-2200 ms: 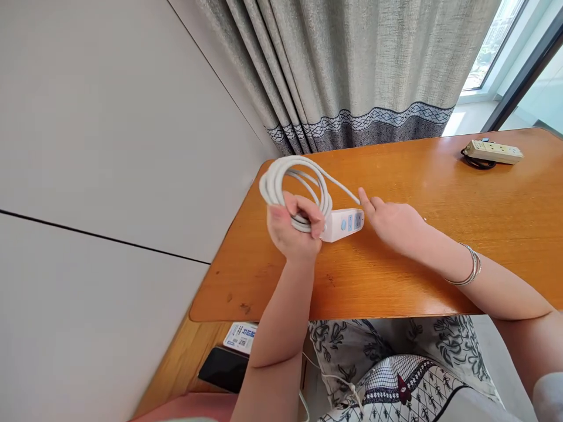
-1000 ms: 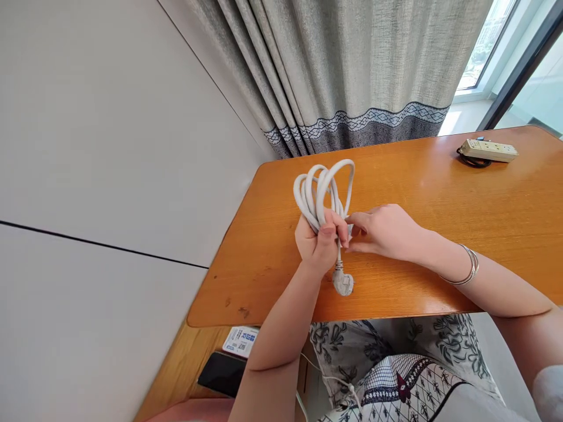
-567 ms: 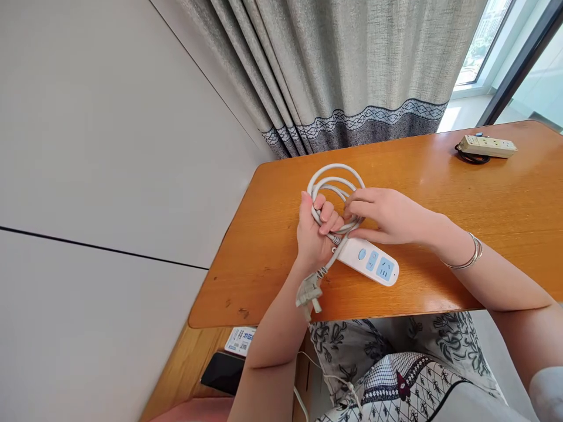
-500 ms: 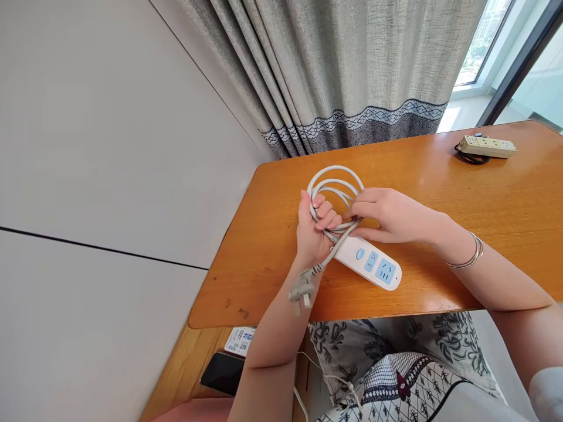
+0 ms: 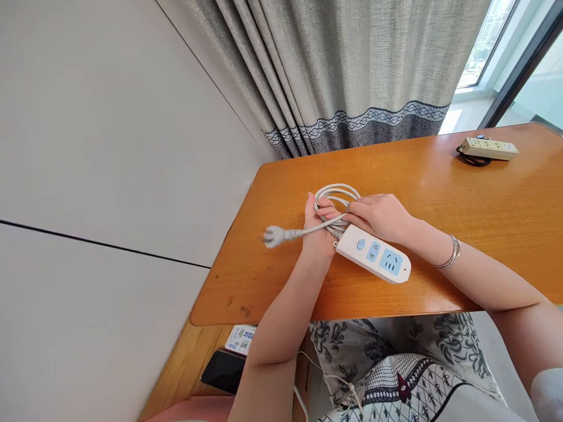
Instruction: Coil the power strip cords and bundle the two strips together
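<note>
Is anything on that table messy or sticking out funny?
Only the plug: it sticks out sideways past the left hand, loose from the coiled cable both hands grip. The right hand touches the white power strip. Nothing looks damaged.

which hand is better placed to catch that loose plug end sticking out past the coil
Left, probably. The plug sticks out on the left side of the left hand, which grips the coiled cord. The right hand lies on the far side, by the power strip.
</note>
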